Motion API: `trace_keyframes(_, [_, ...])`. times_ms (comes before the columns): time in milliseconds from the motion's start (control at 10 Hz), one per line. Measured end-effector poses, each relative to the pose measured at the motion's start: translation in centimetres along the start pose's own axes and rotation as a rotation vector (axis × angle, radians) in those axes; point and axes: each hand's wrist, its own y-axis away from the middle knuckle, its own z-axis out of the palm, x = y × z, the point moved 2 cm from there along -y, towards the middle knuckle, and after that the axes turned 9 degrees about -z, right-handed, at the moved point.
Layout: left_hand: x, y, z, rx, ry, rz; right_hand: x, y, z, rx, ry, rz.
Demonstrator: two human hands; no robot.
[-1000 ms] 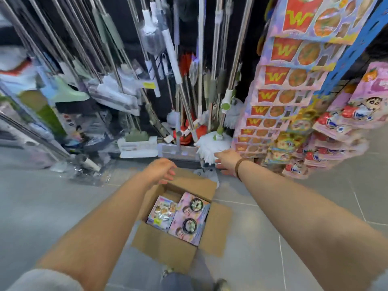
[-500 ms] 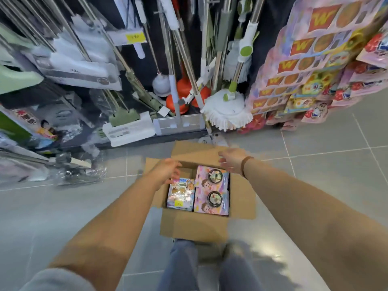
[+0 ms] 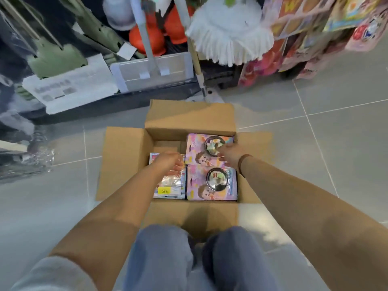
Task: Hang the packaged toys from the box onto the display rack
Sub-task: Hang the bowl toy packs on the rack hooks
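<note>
packaged toys (image 3: 212, 185), flat, face-up in open box (image 3: 189, 116), frame centre: two pink packs right, narrower pack (image 3: 168, 187) left, long axis toward frame top. left hand (image 3: 168, 161) on narrower pack, right hand (image 3: 227, 154) on far pink pack (image 3: 195, 148); grip of either indiscernible. none lifted; hanging on display rack (image 3: 304, 19), upper right, judged wholly pending.

white string mop (image 3: 228, 36), orange plungers (image 3: 147, 39), grey floor tiles (image 3: 340, 148)

Box (image 3: 190, 117) open on top, 4 flaps splayed out. Inside, bare pocket at far-left corner; packs (image 3: 212, 186) fill rest. Mop head (image 3: 228, 36) overhangs beyond far flap. Floor (image 3: 315, 156) open both sides.
</note>
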Motion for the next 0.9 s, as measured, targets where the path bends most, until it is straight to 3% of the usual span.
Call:
trace_keyframes(100, [-0.6, -7.1, 1.7, 0.029, -0.012, 0.098, 3.7, -5.9, 1.7, 0.075, 0.161, -0.063])
trace_keyframes(300, [-0.7, -17.6, 3.7, 0.156, -0.053, 0.237, 8.5, -13.8, 2.9, 0.282, 0.125, -0.265])
trace_keyframes(500, [-1.5, -18.6, 4.6, 0.1, 0.158, 0.27, 9.5, -14.2, 3.5, 0.28, 0.164, -0.304])
trace_keyframes(600, [-1.6, -17.6, 5.0, -0.013, 0.358, 0.226, 9.0, -13.4, 3.3, 0.296, 0.156, -0.3])
trace_keyframes(700, [-1.0, -16.9, 5.7, -0.105, 0.286, 0.273, 8.3, -12.5, 2.8, 0.298, 0.188, -0.318])
trace_keyframes(900, [1.3, -13.9, 4.3, -0.108, 0.367, 0.465, 6.0, -9.6, 0.2, 0.314, 0.215, -0.468])
